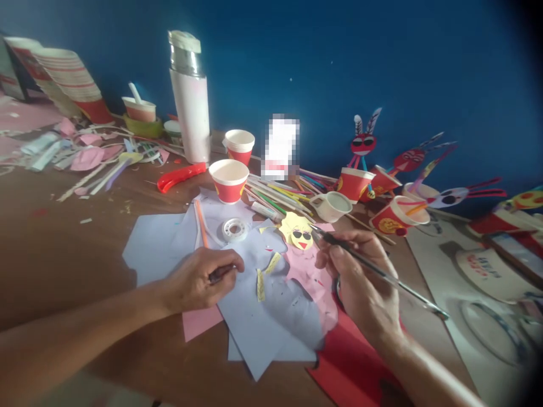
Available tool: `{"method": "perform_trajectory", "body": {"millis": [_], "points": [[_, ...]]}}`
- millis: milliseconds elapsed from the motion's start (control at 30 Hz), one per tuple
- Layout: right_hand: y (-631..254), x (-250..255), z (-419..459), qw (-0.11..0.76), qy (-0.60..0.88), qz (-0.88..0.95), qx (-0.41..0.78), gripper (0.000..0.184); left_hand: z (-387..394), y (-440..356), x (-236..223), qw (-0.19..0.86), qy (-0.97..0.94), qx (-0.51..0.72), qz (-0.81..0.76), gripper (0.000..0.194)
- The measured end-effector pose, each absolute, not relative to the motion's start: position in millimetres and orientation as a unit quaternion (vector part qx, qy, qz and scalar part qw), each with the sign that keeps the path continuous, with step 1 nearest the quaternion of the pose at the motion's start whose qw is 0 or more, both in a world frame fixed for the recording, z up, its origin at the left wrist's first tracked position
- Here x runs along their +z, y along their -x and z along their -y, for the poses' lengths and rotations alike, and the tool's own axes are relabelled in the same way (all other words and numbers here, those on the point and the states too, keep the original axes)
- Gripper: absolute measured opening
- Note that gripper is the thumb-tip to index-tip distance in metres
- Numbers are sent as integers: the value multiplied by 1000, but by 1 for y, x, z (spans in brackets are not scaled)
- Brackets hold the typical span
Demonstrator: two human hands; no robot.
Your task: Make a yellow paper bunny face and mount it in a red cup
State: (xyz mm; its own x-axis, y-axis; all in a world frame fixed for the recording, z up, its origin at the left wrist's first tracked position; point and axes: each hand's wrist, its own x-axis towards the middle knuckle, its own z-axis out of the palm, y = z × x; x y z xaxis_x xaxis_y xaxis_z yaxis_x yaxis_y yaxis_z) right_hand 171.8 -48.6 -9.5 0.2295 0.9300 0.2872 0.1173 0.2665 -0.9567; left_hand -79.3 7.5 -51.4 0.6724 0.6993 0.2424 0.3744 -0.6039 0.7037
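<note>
My right hand (369, 282) is closed around a slim clear-barrelled pen (396, 285). The pen's dark front end points left, close beside a yellow paper face (303, 238) with black sunglasses and a red mouth. That face lies at the top of a crumpled pink paper piece (303, 271). Resting on the blue-grey sheets (254, 333), my left hand (207, 277) is curled closed, with something small and dark partly showing between its fingers. Two yellow paper strips (260, 284) with dark marks lie between my hands. A white tape roll (235, 230) sits just beyond my left hand.
Behind the sheets stand red-and-white paper cups (229, 181), a white bottle (190, 107) and a red cutter (180, 177). Coloured sticks (280, 195) lie behind a small mug (333, 207). Cup figures (363, 144) line the right, paper scraps (91, 152) the left. Red paper (352, 362) lies in front.
</note>
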Motion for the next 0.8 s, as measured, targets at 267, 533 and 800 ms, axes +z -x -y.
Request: {"method": "perform_trajectory", "body": {"millis": [267,533,800], "points": [[-165,-20,58,550,493,584,337,7,-3,70,-45,282,-860,270,-329,15],[-172,-13,54,409,487,738,226,16,-9,67,-50,244,-877,246,-333,19],[-169,-16,59,252,378,876,162,38,-7,67,-46,210,-853,256,-404,18]]}}
